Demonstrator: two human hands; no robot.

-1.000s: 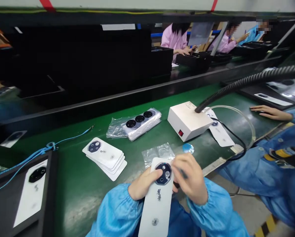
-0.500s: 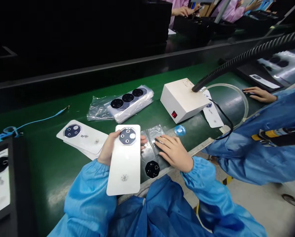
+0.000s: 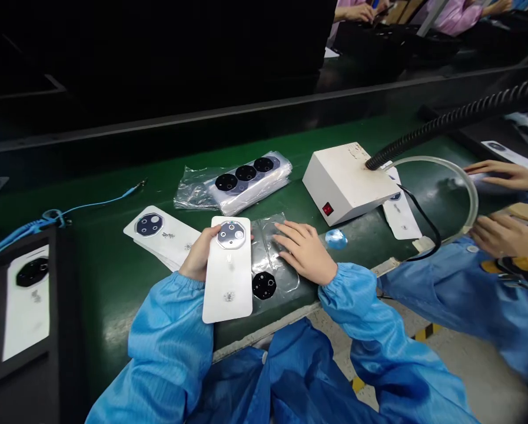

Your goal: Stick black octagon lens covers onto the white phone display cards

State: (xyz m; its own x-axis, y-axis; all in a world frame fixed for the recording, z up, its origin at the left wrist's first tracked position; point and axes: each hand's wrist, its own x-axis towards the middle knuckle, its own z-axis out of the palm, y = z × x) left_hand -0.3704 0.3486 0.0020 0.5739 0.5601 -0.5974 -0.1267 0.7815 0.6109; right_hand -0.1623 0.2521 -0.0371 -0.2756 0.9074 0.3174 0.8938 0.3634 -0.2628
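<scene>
My left hand (image 3: 196, 257) grips a white phone back cover (image 3: 227, 277) by its left edge, thumb on the front near the octagonal camera area. The cover is tilted up above the bench. My right hand (image 3: 305, 254) lies with fingers stretched out on a clear plastic bag (image 3: 264, 238). A black octagonal camera piece (image 3: 264, 285) shows at the bag's near end, just right of the cover; whether it is inside or on top, I cannot tell. Left of my left hand, more white back covers (image 3: 169, 235) lie in a stack.
Behind lies a pile of clear bags with black camera pieces (image 3: 246, 174). A white box (image 3: 352, 182) with a red switch and black corrugated hose stands at right. A dark tray (image 3: 56, 330) is at left, below a blue cord (image 3: 100, 204). A co-worker's hands (image 3: 500, 232) are at right.
The view has shifted, so the bench appears farther right. The plastic bag and black piece have slid left against the bench, with my right hand on them. A co-worker's second hand has appeared.
</scene>
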